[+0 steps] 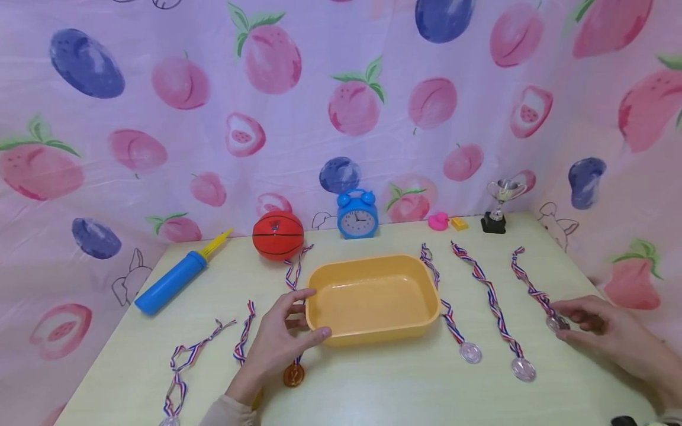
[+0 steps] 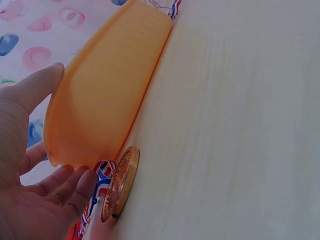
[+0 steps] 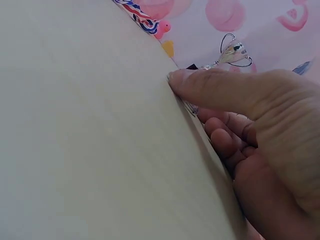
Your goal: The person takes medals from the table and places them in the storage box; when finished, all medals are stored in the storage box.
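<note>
A shallow yellow plastic basin (image 1: 373,302) stands mid-table. My left hand (image 1: 277,337) grips its left end, thumb at the front corner and fingers along the side. Just below that hand lies a bronze medal (image 1: 293,374) on a striped ribbon; in the left wrist view the medal (image 2: 121,185) is close by the fingertips. Over on the right, my right hand (image 1: 613,337) pinches a silver medal (image 1: 557,322) at the table surface, its red, white and blue ribbon (image 1: 530,287) trailing away behind. The right wrist view shows the thumb (image 3: 200,87) mostly covering this medal.
Two more silver medals (image 1: 523,369) (image 1: 470,352) lie right of the basin, and ribbons (image 1: 183,367) lie at left. Along the back are a blue pump (image 1: 170,284), red ball (image 1: 278,236), blue alarm clock (image 1: 357,219), pink duck-like toy (image 1: 438,221), yellow block (image 1: 459,223) and trophy (image 1: 495,219).
</note>
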`<action>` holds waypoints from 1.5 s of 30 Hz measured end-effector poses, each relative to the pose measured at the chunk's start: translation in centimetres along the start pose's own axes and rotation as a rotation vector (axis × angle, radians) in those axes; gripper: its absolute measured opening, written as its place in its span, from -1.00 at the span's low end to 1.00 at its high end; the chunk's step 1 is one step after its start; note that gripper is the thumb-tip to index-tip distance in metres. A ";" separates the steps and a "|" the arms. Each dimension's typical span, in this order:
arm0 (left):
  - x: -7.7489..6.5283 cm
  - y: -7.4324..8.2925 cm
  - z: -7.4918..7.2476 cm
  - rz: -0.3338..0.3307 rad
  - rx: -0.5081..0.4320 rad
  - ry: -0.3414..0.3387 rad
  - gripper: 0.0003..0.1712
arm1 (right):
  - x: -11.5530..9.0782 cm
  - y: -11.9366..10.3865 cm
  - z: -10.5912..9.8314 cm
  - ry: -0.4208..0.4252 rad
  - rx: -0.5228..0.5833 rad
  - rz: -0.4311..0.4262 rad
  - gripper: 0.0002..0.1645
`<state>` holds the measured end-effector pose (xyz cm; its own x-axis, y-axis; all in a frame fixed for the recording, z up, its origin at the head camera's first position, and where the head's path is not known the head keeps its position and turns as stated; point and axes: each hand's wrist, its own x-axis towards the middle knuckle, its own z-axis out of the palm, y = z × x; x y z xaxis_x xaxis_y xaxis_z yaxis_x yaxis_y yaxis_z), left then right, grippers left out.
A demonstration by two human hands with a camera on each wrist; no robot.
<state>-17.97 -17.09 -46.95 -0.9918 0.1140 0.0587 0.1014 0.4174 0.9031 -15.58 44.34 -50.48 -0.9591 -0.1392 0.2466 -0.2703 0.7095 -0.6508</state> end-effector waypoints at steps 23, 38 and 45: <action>0.1 0.3 0.0 0.018 0.021 -0.002 -0.08 | 1.0 -1.1 0.5 -0.044 -0.048 0.033 -0.40; 0.1 0.2 -0.1 0.020 0.013 -0.001 -0.08 | 1.5 -1.8 0.0 -0.080 -0.131 0.126 -0.47; 0.0 0.2 -0.1 0.019 0.015 -0.004 -0.07 | 1.3 -1.9 -0.1 -0.092 -0.126 0.122 -0.47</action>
<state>-17.99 -17.07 -46.71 -0.9894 0.1252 0.0738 0.1210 0.4288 0.8952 -16.27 42.89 -48.80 -0.9893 -0.1048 0.1011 -0.1440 0.8051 -0.5754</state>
